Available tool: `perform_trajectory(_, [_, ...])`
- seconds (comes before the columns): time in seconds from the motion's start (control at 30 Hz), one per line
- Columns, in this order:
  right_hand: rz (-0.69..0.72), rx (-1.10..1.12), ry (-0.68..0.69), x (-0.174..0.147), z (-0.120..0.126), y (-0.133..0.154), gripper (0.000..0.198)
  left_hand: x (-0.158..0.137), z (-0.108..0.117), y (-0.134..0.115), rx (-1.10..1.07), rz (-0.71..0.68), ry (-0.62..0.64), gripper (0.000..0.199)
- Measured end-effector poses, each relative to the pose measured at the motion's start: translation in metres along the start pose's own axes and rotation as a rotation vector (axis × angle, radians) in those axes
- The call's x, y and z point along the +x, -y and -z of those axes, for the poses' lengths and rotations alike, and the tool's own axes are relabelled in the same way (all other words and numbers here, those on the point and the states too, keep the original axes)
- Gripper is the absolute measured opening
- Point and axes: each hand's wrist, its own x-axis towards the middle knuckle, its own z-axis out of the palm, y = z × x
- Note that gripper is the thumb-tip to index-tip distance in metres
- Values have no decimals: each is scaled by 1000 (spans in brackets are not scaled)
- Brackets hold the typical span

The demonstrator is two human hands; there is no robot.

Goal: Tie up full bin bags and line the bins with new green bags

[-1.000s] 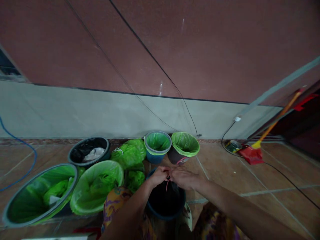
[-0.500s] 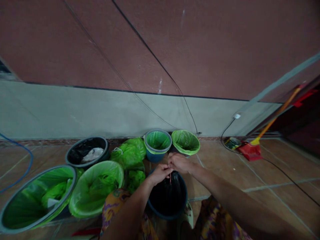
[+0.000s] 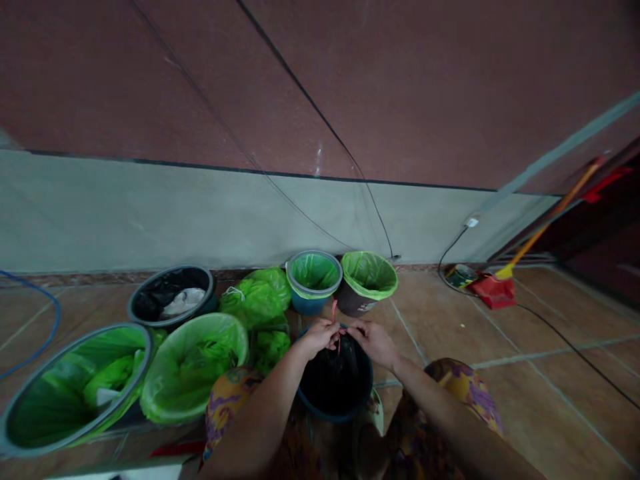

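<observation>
Between my knees stands a dark blue bin (image 3: 334, 418) with a black plastic bag (image 3: 345, 370) inside it. The top of the bag is gathered up near the far rim, below my fingers. My left hand (image 3: 319, 335) pinches a thin pink string (image 3: 334, 310), whose one end sticks up and another hangs over the bag. From the other side my right hand (image 3: 374, 341) pinches the same string, its fingertips close to the left ones. Any knot is too small to make out.
Bins with green liners (image 3: 313, 293), (image 3: 367, 272) stand by the wall. On the left are larger lined bins (image 3: 150, 347), (image 3: 243, 347), a black-lined bin (image 3: 131, 308) and a knotted green bag (image 3: 263, 297). A red dustpan (image 3: 495, 292), yellow-handled broom (image 3: 533, 247) and cable (image 3: 565, 347) lie right.
My hands have moved slightly apart and lower, the right one turning over. An end of the pink string now stands up above my left hand. The view has shifted a little.
</observation>
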Motion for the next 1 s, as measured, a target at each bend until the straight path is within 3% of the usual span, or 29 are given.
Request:
perform_trajectory(0.1, [-30, -1, -57, -16, 0, 8, 33, -1, -1, -3, -22, 53, -14, 28])
perform_trajectory(0.23, [-93, 90, -40, -38, -23, 14, 31, -4, -1, -8, 102, -28, -45, 13])
perform_trajectory(0.37, [-122, 74, -58, -49, -40, 12, 29, -9, 0, -12, 514, -288, -3, 16])
perform_trajectory(0.43, [-144, 90, -175, -44, -38, 10, 28, -13, 0, -14, 736, -417, 29, 18])
perform_trajectory(0.53, [-151, 210, -308, -23, -34, 3, 31, -17, 0, -16, 959, -489, 39, 14])
perform_trajectory(0.63, [-121, 492, -210, -4, -40, -5, 29, -19, 0, -14, 1102, -505, 19, 14])
perform_trajectory(0.73, [-222, 729, -156, 1, -55, -11, 26, -18, 0, -7, 1203, -539, -47, 17])
perform_trajectory(0.83, [-326, 855, -132, -3, -64, -10, 24, -17, 0, 1, 1271, -567, -97, 14])
perform_trajectory(1.0, [-306, 934, -117, -6, -65, -5, 29, -16, -5, 10, 1290, -553, -216, 14])
